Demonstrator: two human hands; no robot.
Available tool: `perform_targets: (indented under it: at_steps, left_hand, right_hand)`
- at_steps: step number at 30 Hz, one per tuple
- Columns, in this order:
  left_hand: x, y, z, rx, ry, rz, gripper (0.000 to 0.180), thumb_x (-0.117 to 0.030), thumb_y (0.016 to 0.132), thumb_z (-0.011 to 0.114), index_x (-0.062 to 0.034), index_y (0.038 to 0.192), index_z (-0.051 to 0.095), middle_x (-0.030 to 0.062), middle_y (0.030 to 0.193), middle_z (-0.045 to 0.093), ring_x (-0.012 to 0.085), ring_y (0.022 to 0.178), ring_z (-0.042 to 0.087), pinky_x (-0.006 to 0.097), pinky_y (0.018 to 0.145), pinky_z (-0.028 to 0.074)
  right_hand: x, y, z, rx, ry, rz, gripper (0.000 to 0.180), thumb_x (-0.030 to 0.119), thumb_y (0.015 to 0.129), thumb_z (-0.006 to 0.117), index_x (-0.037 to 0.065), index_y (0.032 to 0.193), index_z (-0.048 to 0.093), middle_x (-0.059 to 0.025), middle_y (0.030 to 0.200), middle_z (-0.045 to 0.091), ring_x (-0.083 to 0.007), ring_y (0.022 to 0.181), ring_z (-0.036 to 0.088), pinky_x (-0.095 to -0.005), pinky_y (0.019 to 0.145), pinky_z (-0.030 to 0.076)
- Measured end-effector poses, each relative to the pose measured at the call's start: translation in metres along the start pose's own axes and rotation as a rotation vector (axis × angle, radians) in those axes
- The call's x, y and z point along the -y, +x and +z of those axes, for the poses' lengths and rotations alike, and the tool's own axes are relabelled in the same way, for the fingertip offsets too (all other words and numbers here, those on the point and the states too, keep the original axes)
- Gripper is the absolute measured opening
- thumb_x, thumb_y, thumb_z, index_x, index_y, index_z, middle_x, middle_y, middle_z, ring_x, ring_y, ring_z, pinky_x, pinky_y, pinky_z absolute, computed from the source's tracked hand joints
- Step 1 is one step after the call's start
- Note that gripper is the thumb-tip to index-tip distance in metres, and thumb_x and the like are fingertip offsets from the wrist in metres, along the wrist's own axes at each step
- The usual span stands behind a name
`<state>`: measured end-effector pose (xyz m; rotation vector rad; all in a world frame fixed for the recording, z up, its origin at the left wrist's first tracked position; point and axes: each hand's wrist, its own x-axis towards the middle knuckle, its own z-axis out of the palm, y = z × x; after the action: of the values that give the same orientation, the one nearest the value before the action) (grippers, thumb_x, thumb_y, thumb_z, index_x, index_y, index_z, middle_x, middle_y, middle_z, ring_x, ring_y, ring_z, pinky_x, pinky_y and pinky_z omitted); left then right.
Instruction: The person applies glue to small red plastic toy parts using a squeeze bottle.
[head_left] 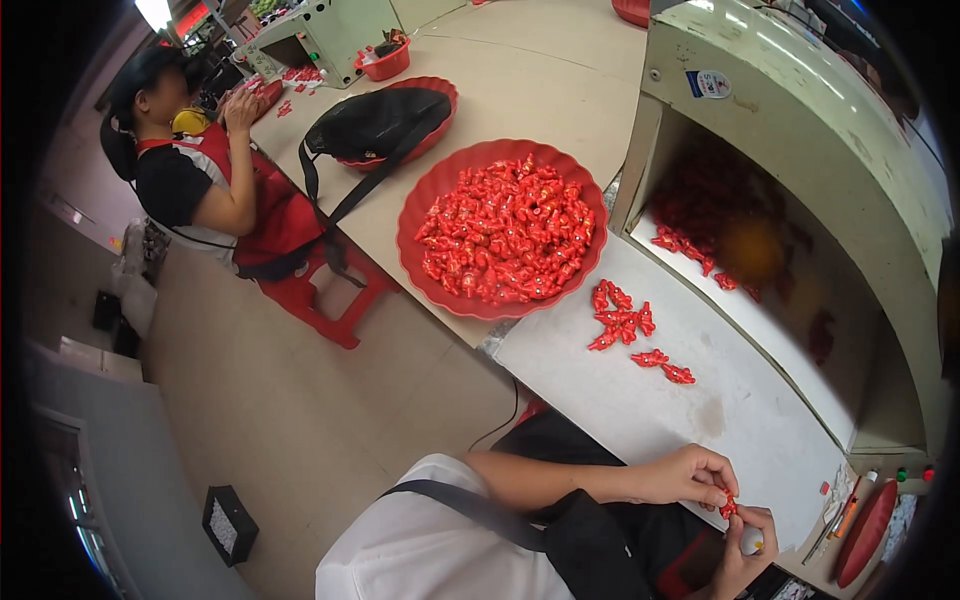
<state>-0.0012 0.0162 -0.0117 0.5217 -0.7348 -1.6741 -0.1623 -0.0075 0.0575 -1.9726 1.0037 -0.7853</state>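
Observation:
Both my hands meet at the near edge of the white work surface [700, 400]. My left hand [690, 475] and my right hand [748, 545] pinch the same small red wrapped piece [728, 505] between their fingertips. Further up the surface lies a loose cluster of red wrapped pieces [620, 320], with two more pieces [665, 365] a little nearer to me. A large red round tray [420, 200] heaped with several of the same pieces rests on the beige table to the left.
A cream machine hood [800, 110] opens over the surface, with red pieces inside. A black bag [375, 120] lies on a second red tray. Another person [200, 170] sits on a red stool [320, 290]. A black box [230, 525] is on the floor.

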Motion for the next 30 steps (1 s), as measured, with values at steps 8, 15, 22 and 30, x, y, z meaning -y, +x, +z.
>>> perform_targets:
  at_steps: [8,15,22,30]
  left_hand:
    - [-0.001,0.002,0.0,0.023,0.03,0.004,0.011,-0.004,0.078,0.058,0.0012,0.087,0.054,0.0052,0.079,0.059,0.0078,0.071,0.057,0.02,0.063,0.046]
    - [0.007,0.003,-0.007,0.045,0.024,-0.01,0.015,-0.007,0.079,0.058,0.0007,0.092,0.055,0.0044,0.081,0.06,0.0066,0.072,0.056,0.019,0.065,0.045]
    - [0.005,0.001,-0.002,0.005,0.01,-0.012,0.012,-0.003,0.077,0.058,0.0009,0.088,0.055,0.0052,0.079,0.059,0.007,0.071,0.056,0.019,0.064,0.045]
    - [-0.018,-0.012,-0.017,-0.027,0.187,0.093,0.014,0.0,0.077,0.056,0.0012,0.091,0.053,0.0072,0.088,0.057,0.012,0.081,0.056,0.025,0.075,0.045]
  right_hand:
    - [0.0,-0.003,-0.001,-0.004,-0.021,0.072,0.012,-0.011,0.074,0.052,-0.007,0.084,0.056,-0.0134,0.079,0.058,-0.0184,0.074,0.056,-0.0264,0.072,0.045]
    - [-0.006,-0.005,0.002,-0.022,0.013,0.108,0.012,-0.011,0.074,0.052,-0.008,0.084,0.056,-0.0141,0.079,0.058,-0.0189,0.074,0.057,-0.0269,0.071,0.046]
    - [-0.001,-0.006,0.006,-0.043,-0.021,0.064,0.009,-0.009,0.074,0.055,-0.007,0.083,0.057,-0.013,0.078,0.058,-0.0187,0.073,0.057,-0.0272,0.071,0.046]
    - [-0.001,-0.006,0.019,-0.192,0.069,0.066,0.023,-0.006,0.067,0.057,-0.004,0.09,0.059,-0.0073,0.061,0.049,-0.0139,0.057,0.046,-0.0228,0.058,0.037]
